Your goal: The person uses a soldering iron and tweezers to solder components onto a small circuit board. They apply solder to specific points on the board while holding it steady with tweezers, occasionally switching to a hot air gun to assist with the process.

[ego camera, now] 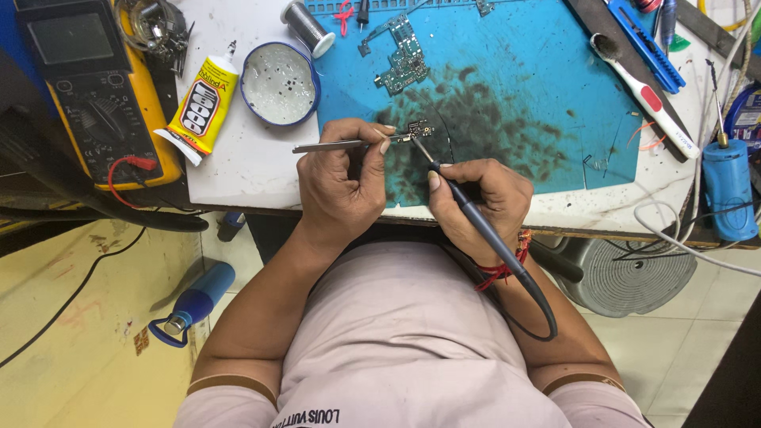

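Note:
My left hand (342, 181) pinches metal tweezers (333, 146) whose tips clamp a small circuit board piece (418, 129) on the blue work mat (539, 95). In my right hand (479, 200) a dark soldering iron (468, 210) is held like a pen, its thin tip touching that small board. The iron's black cable loops down past my wrist, which wears a red thread band. A larger green circuit board (404, 59) lies farther back on the mat.
A yellow multimeter (95, 95) sits at the far left, with a yellow glue tube (202, 103), a round blue tin (279, 83) and a solder spool (307, 28) beside it. To the right lie a toothbrush (646, 95), a blue cutter (646, 43) and a blue cylinder (728, 189).

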